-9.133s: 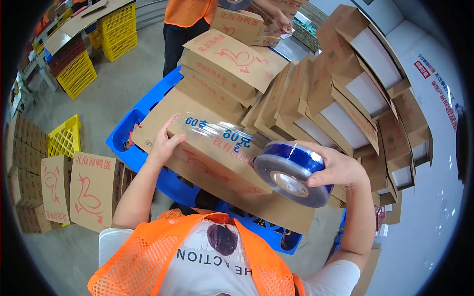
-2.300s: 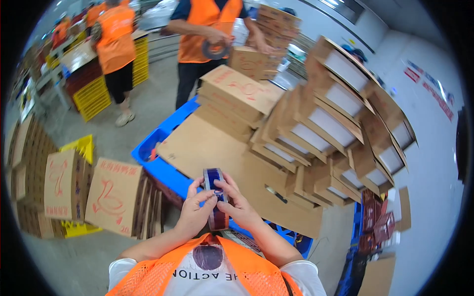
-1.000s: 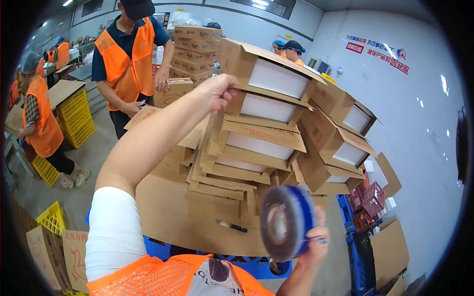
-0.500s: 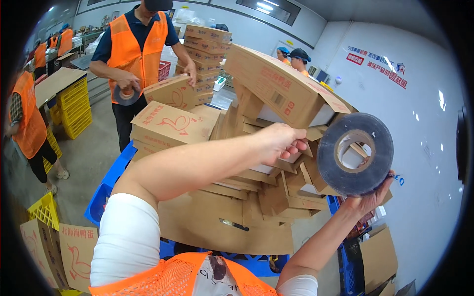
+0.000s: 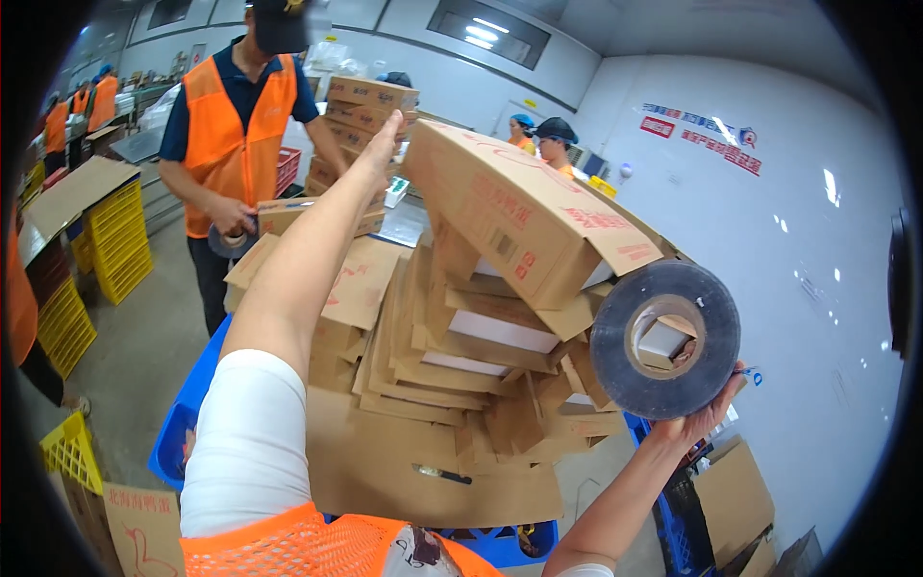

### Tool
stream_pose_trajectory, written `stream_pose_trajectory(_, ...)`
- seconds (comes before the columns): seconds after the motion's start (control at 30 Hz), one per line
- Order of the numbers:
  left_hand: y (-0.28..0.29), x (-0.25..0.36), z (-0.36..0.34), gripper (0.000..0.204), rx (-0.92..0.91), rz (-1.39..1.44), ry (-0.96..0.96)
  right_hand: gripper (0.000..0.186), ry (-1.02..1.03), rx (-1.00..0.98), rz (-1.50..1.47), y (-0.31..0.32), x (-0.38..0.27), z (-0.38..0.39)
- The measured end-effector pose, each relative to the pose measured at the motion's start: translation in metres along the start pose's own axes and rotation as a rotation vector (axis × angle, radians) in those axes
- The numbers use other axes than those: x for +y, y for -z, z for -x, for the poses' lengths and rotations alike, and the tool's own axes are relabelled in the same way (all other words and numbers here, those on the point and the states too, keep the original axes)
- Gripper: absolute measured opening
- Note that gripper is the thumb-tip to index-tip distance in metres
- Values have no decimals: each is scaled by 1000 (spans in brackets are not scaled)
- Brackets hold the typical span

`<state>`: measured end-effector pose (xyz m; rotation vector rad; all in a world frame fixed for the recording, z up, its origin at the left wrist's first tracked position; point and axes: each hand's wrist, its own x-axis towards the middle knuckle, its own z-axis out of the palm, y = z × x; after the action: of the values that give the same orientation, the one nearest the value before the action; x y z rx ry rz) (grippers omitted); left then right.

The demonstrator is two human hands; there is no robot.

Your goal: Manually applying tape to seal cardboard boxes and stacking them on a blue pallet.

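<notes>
My right hand (image 5: pixel 700 423) grips a large dark roll of tape (image 5: pixel 713 306) from below, upright beside the right end of the top carton. My left hand (image 5: pixel 378 154) is raised with its fingers stretched out, at the far left corner of the brown cardboard carton (image 5: pixel 510 207) on top of the stack; whether it touches the carton I cannot tell. That carton lies tilted, with red print and a flap at its right end. Beneath it are several more cartons (image 5: pixel 461 375) with folded flaps and white panels showing.
A box cutter (image 5: pixel 442 473) lies on a flat cardboard sheet (image 5: pixel 375 452) in front of the stack, over a blue pallet (image 5: pixel 197 385). Across from me, a co-worker in an orange vest (image 5: pixel 240 125) holds another tape roll (image 5: pixel 231 240) at a carton. Yellow crates (image 5: pixel 120 240) stand left.
My left hand has moved from the top carton's right end to its far left corner, and its fingers have straightened. The tape roll now sits slightly lower and further left in view.
</notes>
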<state>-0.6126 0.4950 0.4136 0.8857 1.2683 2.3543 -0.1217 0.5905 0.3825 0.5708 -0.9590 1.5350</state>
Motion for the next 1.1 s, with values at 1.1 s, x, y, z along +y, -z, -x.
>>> stream_pose_trajectory(1.1,58,41,170,36,-287,453,381,21,-103,-214,-232,6,18,-66)
